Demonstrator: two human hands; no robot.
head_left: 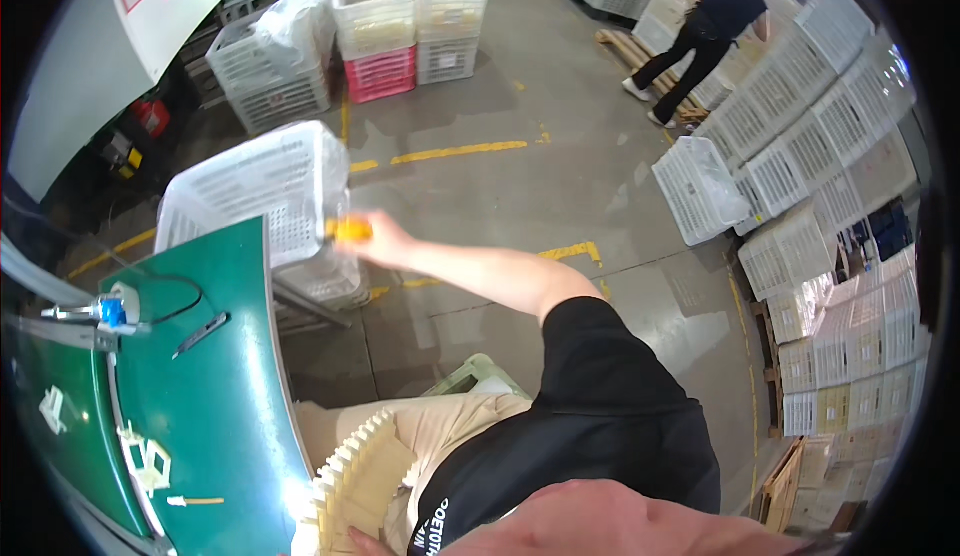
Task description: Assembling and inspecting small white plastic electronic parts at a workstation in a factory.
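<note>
My right hand (378,241) reaches out over the near corner of a white plastic crate (325,181), its arm stretched across the middle. Its fingers are closed round a small orange object (348,228), blurred, whose kind I cannot tell. At the bottom edge my left hand (370,543) shows only in part, with its fingers against a row of cream plastic parts (350,476) with toothed edges. That row rests on my lap beside the green worktable (230,386); the rest of the hand is cut off.
A dark pen-like tool (202,336), a blue-and-white device with a cable (112,311) and cream pieces (150,461) lie on the worktable. Stacked crates (415,26) stand beyond. More crates (840,146) line the right, where another person (715,26) walks.
</note>
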